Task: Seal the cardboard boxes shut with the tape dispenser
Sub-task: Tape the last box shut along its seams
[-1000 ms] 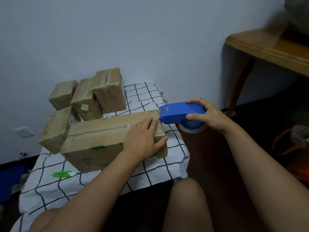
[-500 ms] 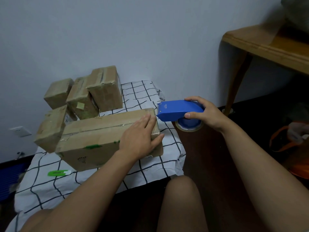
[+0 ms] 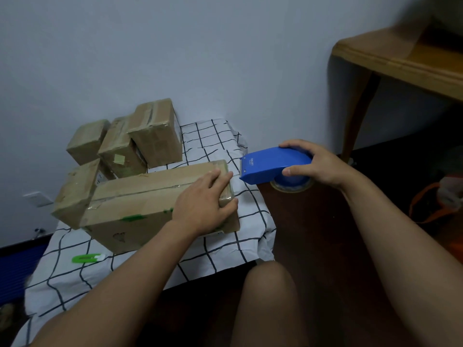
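- Nearest, a green utility knife (image 3: 86, 258) lies on the checked cloth (image 3: 225, 146), left of the work and out of the way, I'd judge, until something needs cutting.
- The long cardboard box (image 3: 140, 206) sits mid-cloth with clear tape already along its top seam. The left hand (image 3: 204, 204) lies flat on its right end, fingers straight and pressing, thumb hooked over the near corner; it looks meant to pin the box and smooth the tape's tail.
- Just right of that end, apart from it, the right hand (image 3: 318, 166) grips the blue tape dispenser (image 3: 273, 164), fingers over its arched back, thumb on the near side, toothed edge pointing at the box.
- Farther left, four smaller taped boxes (image 3: 155, 136) lean by the wall, seemingly set aside as finished.
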### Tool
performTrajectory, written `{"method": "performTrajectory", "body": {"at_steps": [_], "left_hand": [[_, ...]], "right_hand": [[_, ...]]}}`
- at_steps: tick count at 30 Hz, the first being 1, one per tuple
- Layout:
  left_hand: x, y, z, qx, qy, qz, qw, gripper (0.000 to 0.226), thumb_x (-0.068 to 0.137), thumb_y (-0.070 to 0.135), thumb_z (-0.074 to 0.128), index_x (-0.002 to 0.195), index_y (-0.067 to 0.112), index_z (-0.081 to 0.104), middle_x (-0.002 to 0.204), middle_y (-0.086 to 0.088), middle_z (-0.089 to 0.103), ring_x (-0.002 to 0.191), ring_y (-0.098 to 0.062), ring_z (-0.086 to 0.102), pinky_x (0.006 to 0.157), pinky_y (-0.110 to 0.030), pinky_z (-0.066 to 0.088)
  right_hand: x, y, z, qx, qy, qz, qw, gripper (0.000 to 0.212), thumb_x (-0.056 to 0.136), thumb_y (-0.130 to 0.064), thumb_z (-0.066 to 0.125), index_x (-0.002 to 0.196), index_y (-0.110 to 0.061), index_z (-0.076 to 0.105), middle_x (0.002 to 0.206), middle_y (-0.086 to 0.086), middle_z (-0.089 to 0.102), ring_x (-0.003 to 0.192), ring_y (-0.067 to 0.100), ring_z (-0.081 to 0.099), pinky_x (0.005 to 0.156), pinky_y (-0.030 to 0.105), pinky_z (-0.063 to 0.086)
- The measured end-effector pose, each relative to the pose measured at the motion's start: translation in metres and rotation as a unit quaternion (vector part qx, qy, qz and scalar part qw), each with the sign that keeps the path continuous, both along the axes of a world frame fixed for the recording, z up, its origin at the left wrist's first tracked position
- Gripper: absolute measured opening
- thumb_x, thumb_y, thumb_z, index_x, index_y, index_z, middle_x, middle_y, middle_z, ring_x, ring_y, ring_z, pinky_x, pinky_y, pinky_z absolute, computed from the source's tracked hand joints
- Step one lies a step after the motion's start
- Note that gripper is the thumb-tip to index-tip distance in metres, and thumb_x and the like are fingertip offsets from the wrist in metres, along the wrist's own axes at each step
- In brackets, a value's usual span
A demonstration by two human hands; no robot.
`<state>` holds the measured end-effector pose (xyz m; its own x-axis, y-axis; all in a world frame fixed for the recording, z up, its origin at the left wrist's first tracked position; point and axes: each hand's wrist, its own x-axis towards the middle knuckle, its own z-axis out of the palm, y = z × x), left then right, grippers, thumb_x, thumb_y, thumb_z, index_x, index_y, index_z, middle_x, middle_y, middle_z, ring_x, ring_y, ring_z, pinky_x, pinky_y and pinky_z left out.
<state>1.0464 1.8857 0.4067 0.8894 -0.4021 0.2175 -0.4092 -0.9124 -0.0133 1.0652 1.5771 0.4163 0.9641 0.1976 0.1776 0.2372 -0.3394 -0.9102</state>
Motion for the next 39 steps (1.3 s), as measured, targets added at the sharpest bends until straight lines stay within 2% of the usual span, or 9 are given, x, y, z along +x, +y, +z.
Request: {"method": "performTrajectory", "body": {"at_steps": [4, 11, 16, 21, 26, 30, 33, 35, 39], "left_hand": [[-0.001, -0.003, 0.001, 0.001, -0.015, -0.003, 1.0, 0.071, 0.084, 0.068, 0.027, 0.15, 0.041, 0.023, 0.159, 0.014, 0.022, 0.141, -0.014, 0.03, 0.105, -0.036, 0.038], [-0.001, -0.005, 0.0, 0.005, -0.014, -0.01, 1.0, 0.067, 0.089, 0.063, 0.03, 0.152, 0.044, 0.017, 0.158, 0.025, 0.019, 0.146, -0.011, 0.023, 0.107, -0.036, 0.037], [-0.002, -0.006, 0.001, 0.007, -0.018, -0.01, 1.0, 0.069, 0.085, 0.064, 0.026, 0.151, 0.044, 0.024, 0.158, 0.025, 0.019, 0.145, -0.012, 0.025, 0.107, -0.035, 0.037], [-0.002, -0.009, 0.001, 0.021, -0.014, -0.004, 1.0, 0.069, 0.085, 0.062, 0.026, 0.151, 0.042, 0.022, 0.157, 0.03, 0.014, 0.145, -0.013, 0.025, 0.103, -0.039, 0.041], [-0.005, -0.012, 0.002, 0.03, -0.02, 0.0, 0.999, 0.067, 0.085, 0.06, 0.028, 0.15, 0.046, 0.021, 0.156, 0.029, 0.02, 0.144, -0.014, 0.029, 0.099, -0.038, 0.043], [-0.005, -0.014, 0.003, 0.034, -0.02, 0.006, 0.999, 0.063, 0.085, 0.059, 0.031, 0.146, 0.047, 0.033, 0.154, 0.029, 0.025, 0.14, -0.016, 0.033, 0.094, -0.038, 0.046], [-0.006, -0.017, 0.003, 0.038, -0.022, 0.008, 0.999, 0.062, 0.084, 0.059, 0.03, 0.145, 0.045, 0.036, 0.154, 0.029, 0.026, 0.138, -0.017, 0.034, 0.092, -0.038, 0.047], [-0.005, -0.017, 0.003, 0.039, -0.021, 0.007, 0.999, 0.063, 0.084, 0.06, 0.028, 0.144, 0.045, 0.036, 0.154, 0.029, 0.026, 0.138, -0.017, 0.034, 0.091, -0.038, 0.047], [-0.006, -0.017, 0.003, 0.034, -0.021, 0.009, 0.999, 0.063, 0.083, 0.061, 0.027, 0.142, 0.044, 0.038, 0.154, 0.029, 0.027, 0.138, -0.017, 0.035, 0.092, -0.039, 0.047]], "right_hand": [[0.003, -0.004, -0.003, 0.002, 0.0, 0.001, 1.0, 0.047, 0.069, -0.039, 0.083, 0.107, -0.059, 0.064, 0.113, -0.035, 0.06, 0.106, -0.009, 0.058, 0.083, 0.007, 0.046], [0.011, -0.01, -0.007, 0.003, 0.018, 0.012, 1.0, 0.063, 0.061, -0.052, 0.083, 0.119, -0.057, 0.058, 0.119, -0.021, 0.059, 0.103, -0.001, 0.062, 0.08, 0.015, 0.051], [0.014, -0.014, -0.015, 0.005, 0.014, 0.018, 1.0, 0.057, 0.061, -0.053, 0.082, 0.114, -0.057, 0.062, 0.121, -0.026, 0.058, 0.109, -0.002, 0.058, 0.084, 0.016, 0.048], [0.02, -0.017, -0.019, 0.006, 0.002, 0.032, 0.999, 0.05, 0.067, -0.035, 0.082, 0.112, -0.049, 0.064, 0.11, -0.035, 0.062, 0.104, -0.009, 0.059, 0.083, 0.008, 0.047], [0.026, -0.019, -0.019, -0.019, -0.005, 0.051, 0.999, 0.054, 0.07, -0.029, 0.089, 0.112, -0.05, 0.063, 0.116, -0.029, 0.062, 0.107, -0.008, 0.059, 0.087, 0.007, 0.046], [0.028, -0.014, -0.01, -0.067, -0.023, 0.063, 0.996, 0.051, 0.074, -0.029, 0.086, 0.113, -0.049, 0.06, 0.113, -0.04, 0.058, 0.104, -0.018, 0.055, 0.083, -0.002, 0.039], [0.032, -0.007, 0.0, -0.115, -0.036, 0.07, 0.99, 0.05, 0.075, -0.032, 0.086, 0.115, -0.048, 0.059, 0.113, -0.038, 0.057, 0.103, -0.02, 0.052, 0.084, 0.0, 0.037], [0.033, 0.001, 0.008, -0.144, -0.044, 0.078, 0.986, 0.051, 0.075, -0.033, 0.086, 0.116, -0.047, 0.059, 0.114, -0.037, 0.055, 0.105, -0.017, 0.053, 0.088, 0.006, 0.036], [0.035, 0.014, 0.025, -0.201, -0.041, 0.079, 0.975, 0.056, 0.074, -0.04, 0.084, 0.125, -0.04, 0.061, 0.121, -0.023, 0.056, 0.112, 0.005, 0.053, 0.093, 0.019, 0.039]]}}
